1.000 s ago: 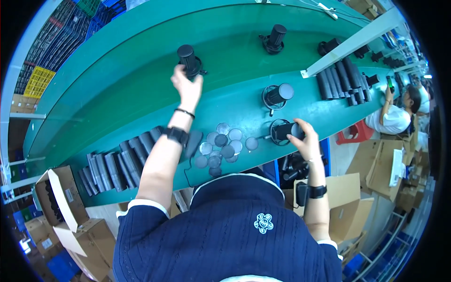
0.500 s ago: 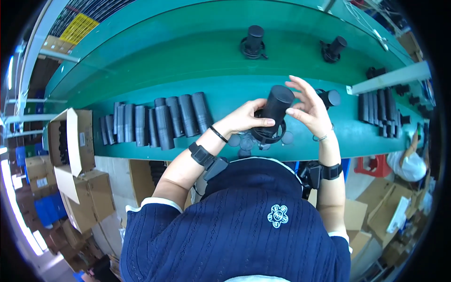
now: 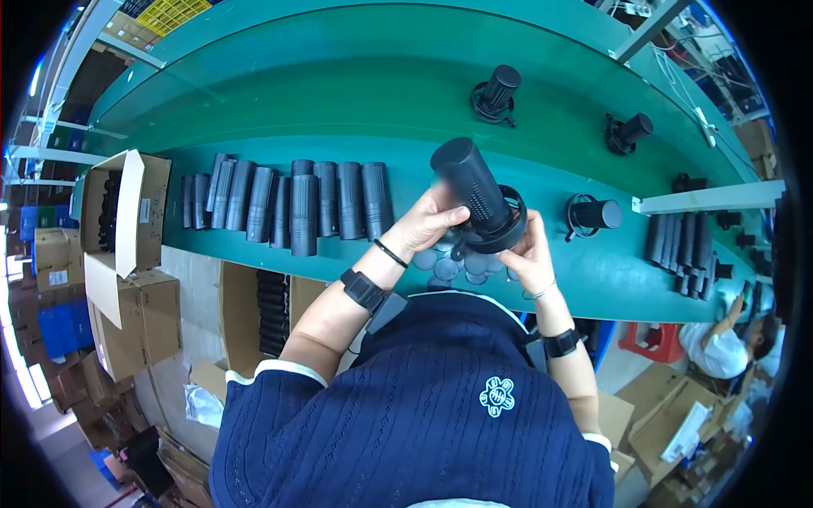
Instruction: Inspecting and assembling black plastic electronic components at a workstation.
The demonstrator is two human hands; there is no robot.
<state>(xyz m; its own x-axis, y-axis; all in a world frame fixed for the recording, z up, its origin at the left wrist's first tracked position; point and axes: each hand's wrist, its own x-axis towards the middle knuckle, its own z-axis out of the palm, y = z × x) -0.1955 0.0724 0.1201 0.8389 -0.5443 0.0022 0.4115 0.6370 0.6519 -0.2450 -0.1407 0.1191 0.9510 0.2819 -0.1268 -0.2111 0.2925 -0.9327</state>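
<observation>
A black cylindrical microphone [image 3: 476,182] with a perforated body is tilted between my hands, its flat end up and to the left. Around its lower end sits a black ring-shaped mount [image 3: 514,222]. My left hand [image 3: 432,222] is closed around the cylinder's side, thumb across the front. At the ring's lower right, my right hand [image 3: 532,256] grips the mount; some of its fingers are hidden behind it. Several dark round discs [image 3: 446,268] lie on the bench just below. Right of my hands stands another ringed microphone [image 3: 600,213].
Black perforated tubes [image 3: 305,207] lie in a row on the green bench [image 3: 415,157] to the left. More tubes [image 3: 682,241] are at the right, near a metal post [image 3: 711,196]. Two ringed microphones [image 3: 500,89] stand farther back. An open carton [image 3: 140,212] borders the left end.
My right hand has come down from beside the cylinder's top to the ring mount. The microphone now leans left rather than right. The view has shifted slightly.
</observation>
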